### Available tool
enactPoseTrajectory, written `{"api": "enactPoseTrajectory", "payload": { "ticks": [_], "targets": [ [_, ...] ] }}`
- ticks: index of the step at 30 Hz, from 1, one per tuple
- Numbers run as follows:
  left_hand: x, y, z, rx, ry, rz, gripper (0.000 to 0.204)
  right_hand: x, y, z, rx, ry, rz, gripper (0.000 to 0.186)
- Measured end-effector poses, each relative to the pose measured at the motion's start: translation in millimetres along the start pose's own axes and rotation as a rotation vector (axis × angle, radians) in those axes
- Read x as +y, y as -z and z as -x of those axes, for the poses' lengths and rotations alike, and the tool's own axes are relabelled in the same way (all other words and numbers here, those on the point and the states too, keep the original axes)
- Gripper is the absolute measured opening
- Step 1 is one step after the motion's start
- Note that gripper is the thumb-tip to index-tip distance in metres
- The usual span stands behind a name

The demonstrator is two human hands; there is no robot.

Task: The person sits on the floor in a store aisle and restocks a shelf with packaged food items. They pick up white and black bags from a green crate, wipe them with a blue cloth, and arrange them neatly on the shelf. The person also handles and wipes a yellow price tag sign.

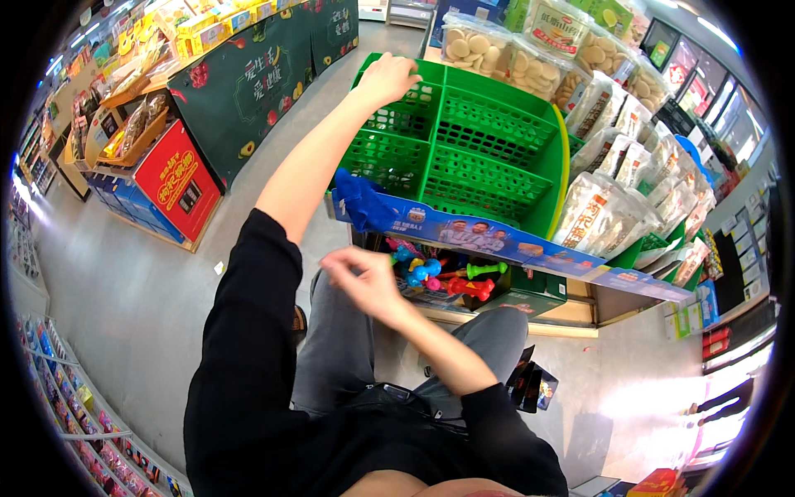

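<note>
My left hand [389, 80] reaches to the far left corner of a green plastic basket [428, 149], its bent fingers closed over the rim. The slotted basket is divided into several compartments, and no goods show in them. A crumpled blue cloth or bag [364, 203] hangs over its near left corner. Below that, my right hand [364, 280] hovers above my knee, apart from the basket. Its fingers are loosely bent with a gap between them, and nothing shows in them.
Colourful plastic toys [447, 273] lie on a shelf under the basket's blue printed edge strip [484, 243]. Plastic jars [474, 45] and bagged dry goods [596, 207] crowd the right side. A dark display counter [257, 91] stands left; curved racks [91, 414] fill the lower left.
</note>
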State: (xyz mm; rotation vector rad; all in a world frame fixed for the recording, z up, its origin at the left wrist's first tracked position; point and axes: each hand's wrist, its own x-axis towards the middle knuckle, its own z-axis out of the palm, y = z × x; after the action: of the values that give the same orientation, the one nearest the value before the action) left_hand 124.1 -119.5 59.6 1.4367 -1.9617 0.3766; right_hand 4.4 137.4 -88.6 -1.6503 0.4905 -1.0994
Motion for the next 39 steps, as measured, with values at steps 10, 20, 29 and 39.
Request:
{"api": "enactPoseTrajectory", "payload": {
  "ticks": [10,20,29,39],
  "targets": [
    [6.5,-5.6,-16.7,-0.055,0.078,0.039,0.023,-53.8,115.6,-12.3,0.438,-0.089,-0.096,0.015],
    [-38.7,-1.7,-43.7,0.085,0.492,0.521,0.023,-47.9,110.1,1.7,0.304,-0.107,-0.123,0.017],
    [124.2,49.5,138.0,0.587,-0.240,0.501,0.022,-58.0,160.3,0.8,0.459,-0.017,-0.156,0.034],
    [163.0,31.0,245.3,0.472,-0.030,0.728,0.035,-63.1,169.0,3.5,0.521,-0.112,-0.139,0.016]
  ]
}}
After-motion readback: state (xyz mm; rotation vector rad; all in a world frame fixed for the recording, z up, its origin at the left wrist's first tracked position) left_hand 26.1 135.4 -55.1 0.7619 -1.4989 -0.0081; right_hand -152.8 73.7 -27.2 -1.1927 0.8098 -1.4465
